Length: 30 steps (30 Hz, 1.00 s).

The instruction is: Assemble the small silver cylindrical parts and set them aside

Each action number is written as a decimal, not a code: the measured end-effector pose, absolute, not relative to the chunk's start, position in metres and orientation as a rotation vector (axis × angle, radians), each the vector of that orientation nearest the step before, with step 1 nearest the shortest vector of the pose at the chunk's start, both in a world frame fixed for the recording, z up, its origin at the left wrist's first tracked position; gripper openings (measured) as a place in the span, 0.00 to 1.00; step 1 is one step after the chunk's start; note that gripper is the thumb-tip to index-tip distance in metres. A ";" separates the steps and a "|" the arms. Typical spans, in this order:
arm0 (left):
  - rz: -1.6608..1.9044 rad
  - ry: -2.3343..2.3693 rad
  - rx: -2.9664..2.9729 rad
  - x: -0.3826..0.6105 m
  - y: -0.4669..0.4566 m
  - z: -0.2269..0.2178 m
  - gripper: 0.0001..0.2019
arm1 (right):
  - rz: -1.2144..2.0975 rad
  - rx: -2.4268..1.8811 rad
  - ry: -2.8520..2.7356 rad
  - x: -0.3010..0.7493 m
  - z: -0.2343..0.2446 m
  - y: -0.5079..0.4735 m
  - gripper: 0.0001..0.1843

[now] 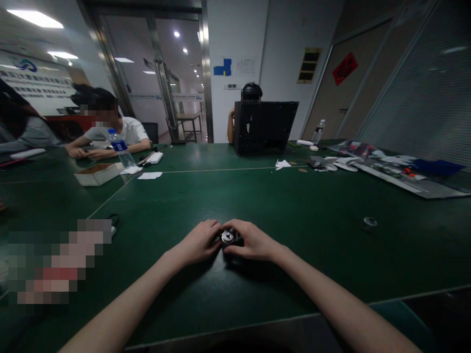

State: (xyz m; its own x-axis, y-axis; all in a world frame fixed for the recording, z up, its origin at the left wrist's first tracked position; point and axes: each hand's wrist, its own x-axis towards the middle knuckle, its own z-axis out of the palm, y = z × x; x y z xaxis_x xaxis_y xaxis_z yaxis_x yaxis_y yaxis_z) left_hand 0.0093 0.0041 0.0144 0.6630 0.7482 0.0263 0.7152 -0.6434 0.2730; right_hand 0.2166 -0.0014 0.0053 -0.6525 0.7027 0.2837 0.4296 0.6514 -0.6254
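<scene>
And we're right on it: our left hand (198, 243) and right hand (252, 240) cup a small black-and-silver fitting (228, 237) from both sides, fingers pressed together around it. It sits on the green tabletop (294, 215), straight in front of us, with a small ring (370, 224) well off to our right.

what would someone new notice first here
The bare hands in the foreground stand out first: the left hand and right hand meet around a small dark object with a shiny metal centre on the green table. At the far side, a black boxy frame stands before a seated person, and printed sheets lie along the right.
</scene>
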 end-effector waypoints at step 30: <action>0.227 1.158 2.624 0.009 0.005 0.014 0.12 | 0.689 -0.885 -2.361 0.219 0.011 -0.002 0.25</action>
